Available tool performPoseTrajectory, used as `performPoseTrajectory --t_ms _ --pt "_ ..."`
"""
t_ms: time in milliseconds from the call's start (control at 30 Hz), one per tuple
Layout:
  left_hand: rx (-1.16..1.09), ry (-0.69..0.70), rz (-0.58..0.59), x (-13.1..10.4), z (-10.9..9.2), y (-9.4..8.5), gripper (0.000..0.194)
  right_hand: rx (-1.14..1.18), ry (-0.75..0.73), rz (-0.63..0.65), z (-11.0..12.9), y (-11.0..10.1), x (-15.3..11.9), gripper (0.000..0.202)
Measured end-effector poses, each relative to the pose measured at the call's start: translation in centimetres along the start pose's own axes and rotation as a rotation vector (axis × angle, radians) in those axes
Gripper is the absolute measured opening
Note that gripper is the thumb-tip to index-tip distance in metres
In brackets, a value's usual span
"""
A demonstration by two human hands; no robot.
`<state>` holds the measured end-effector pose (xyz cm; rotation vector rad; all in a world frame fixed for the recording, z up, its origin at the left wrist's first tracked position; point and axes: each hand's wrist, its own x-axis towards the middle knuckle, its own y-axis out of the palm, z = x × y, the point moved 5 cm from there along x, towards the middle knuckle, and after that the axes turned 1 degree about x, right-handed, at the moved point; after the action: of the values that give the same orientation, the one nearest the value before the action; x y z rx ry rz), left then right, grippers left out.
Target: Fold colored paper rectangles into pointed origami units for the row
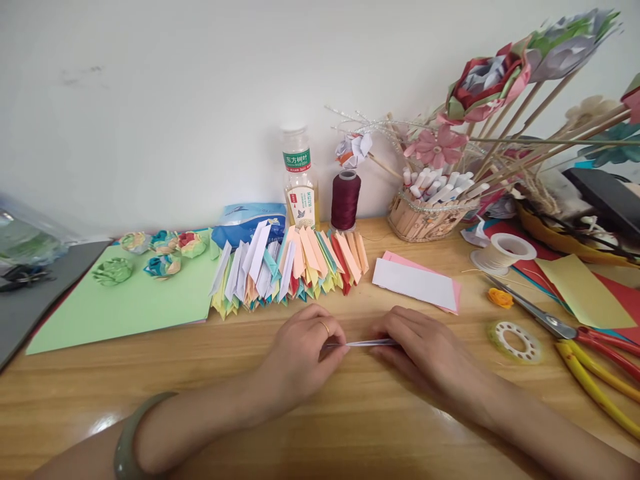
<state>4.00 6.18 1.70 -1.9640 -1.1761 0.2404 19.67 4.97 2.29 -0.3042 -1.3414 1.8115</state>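
Observation:
Between my two hands a folded strip of white paper (367, 343) is held edge-on, just above the wooden table. My left hand (310, 347) pinches its left end between thumb and forefinger; a ring is on one finger. My right hand (420, 343) is closed on the other end, its fingertips partly hidden behind the thumb and knuckles. Beyond the hands stands a long row of folded paper pieces (280, 267) in white, orange, yellow, green and red. Right of that row lies a small stack of white and pink paper slips (415, 283).
Green paper sheets (120, 313) with several paper flowers (163, 265) lie left. Behind stand a bottle (300, 180), a maroon thread spool (345, 200) and a marker basket (425, 217). Rightward are a white spool (503, 253), a tape roll (515, 341), scissors (555, 325) and yellow-handled pliers (595, 380).

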Motion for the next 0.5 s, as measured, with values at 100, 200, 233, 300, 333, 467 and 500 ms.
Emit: performPoseTrajectory --t_ms 100,200,233,300,333,467,500 --pt "0.09 0.084 -0.027 -0.3 -0.6 0.2 0.008 0.009 -0.045 -0.021 0.9 -0.1 -0.1 0.021" --pt "0.22 0.241 -0.12 -0.6 -1.5 0.2 0.021 -0.044 -0.099 -0.06 1.9 -0.2 -0.2 0.022" --pt "0.244 0.298 -0.151 -0.7 -1.9 0.1 0.025 -0.059 -0.1 -0.059 2.2 -0.2 -0.2 0.022" --pt "0.272 0.381 -0.189 -0.9 -2.5 0.1 0.029 -0.086 -0.083 -0.039 2.5 -0.1 -0.3 0.023" --pt "0.283 0.408 -0.201 -0.9 -2.7 0.1 0.031 -0.101 -0.08 -0.016 2.6 0.0 -0.3 0.024" --pt "0.38 0.49 -0.21 -1.2 -3.3 0.5 0.032 -0.2 -0.149 0.08 3.2 0.5 -0.5 0.023" --pt "0.407 0.512 -0.195 -1.3 -3.4 0.6 0.031 -0.23 -0.159 0.092 3.3 0.6 -0.5 0.023"
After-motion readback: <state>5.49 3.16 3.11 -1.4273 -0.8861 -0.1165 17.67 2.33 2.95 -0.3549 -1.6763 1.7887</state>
